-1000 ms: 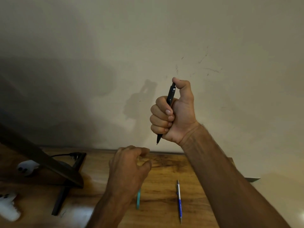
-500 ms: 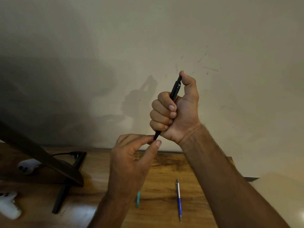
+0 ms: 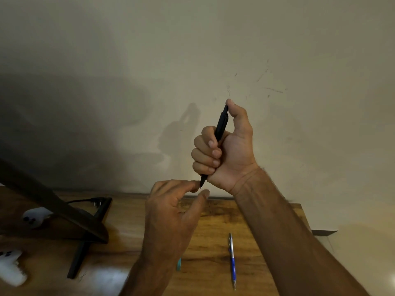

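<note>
My right hand (image 3: 226, 154) is raised in front of the wall and grips a black pen (image 3: 220, 127) in its fist, tip down, with the thumb on the pen's top end. My left hand (image 3: 173, 208) is just below it. Its forefinger reaches the pen's tip, and the thumb sits a little apart underneath. Whether anything is pinched at the tip I cannot make out.
On the wooden desk (image 3: 213, 242) lie a blue and silver mechanical pencil (image 3: 232, 260) and a teal object (image 3: 179, 264), partly hidden by my left forearm. A dark monitor on its stand (image 3: 85, 238) fills the left. White controllers (image 3: 32, 218) lie beside it.
My left hand rose from above the desk up to the pen's tip. The right hand lifted slightly and its thumb stayed on the pen's top.
</note>
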